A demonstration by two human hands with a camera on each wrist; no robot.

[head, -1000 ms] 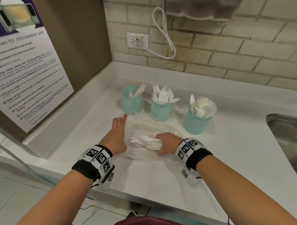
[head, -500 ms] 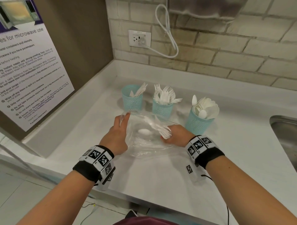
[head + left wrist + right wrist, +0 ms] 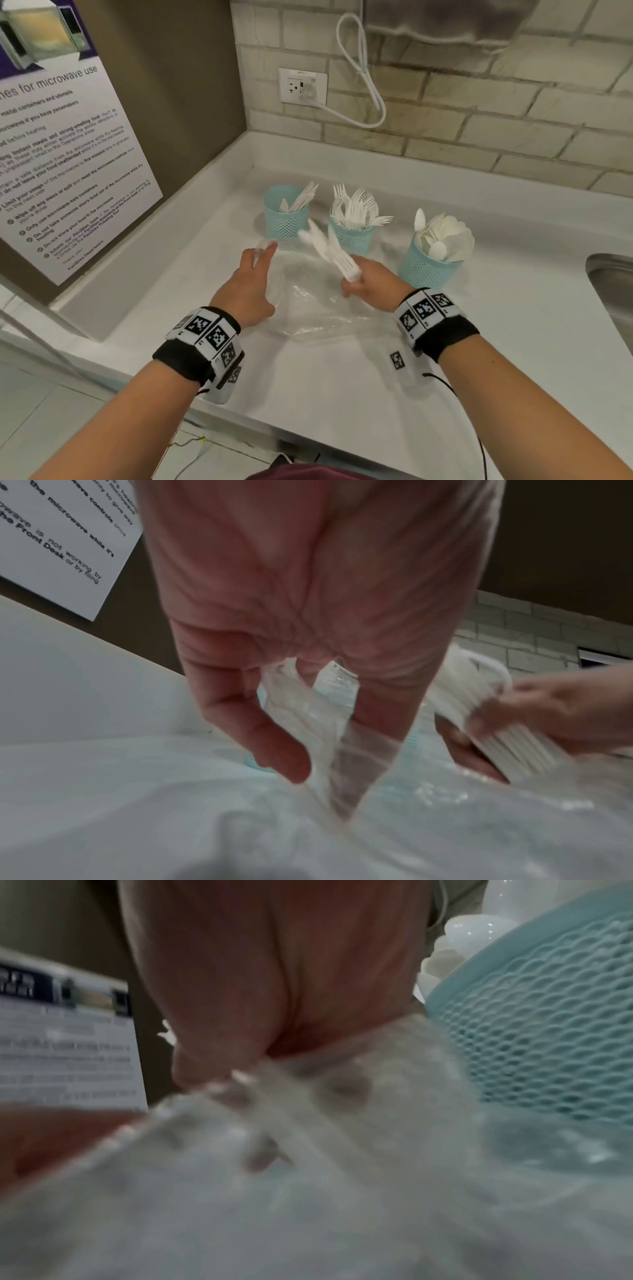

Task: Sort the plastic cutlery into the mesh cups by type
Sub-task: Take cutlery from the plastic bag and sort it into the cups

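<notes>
Three teal mesh cups stand in a row on the white counter: the left cup (image 3: 285, 219) holds knives, the middle cup (image 3: 352, 236) forks, the right cup (image 3: 428, 269) (image 3: 548, 1015) spoons. In front of them lies a clear plastic bag (image 3: 308, 308) (image 3: 445, 818). My left hand (image 3: 255, 274) (image 3: 308, 601) pinches the bag's far edge between its fingers and lifts it. My right hand (image 3: 359, 284) (image 3: 565, 710) grips a bundle of white cutlery (image 3: 329, 250) (image 3: 507, 739) by the handles, raised above the bag and pointing at the left and middle cups. Blur hides the bundle's type.
A steel sink (image 3: 613, 291) lies at the right edge of the counter. A wall panel with a microwave poster (image 3: 51, 154) closes off the left side. On the brick back wall are a socket (image 3: 303, 85) and a looped white cable (image 3: 363, 78).
My right hand has pulled the cutlery bundle out of the bag and lifted it up and back toward the cups. The left hand has stayed on the bag's edge.
</notes>
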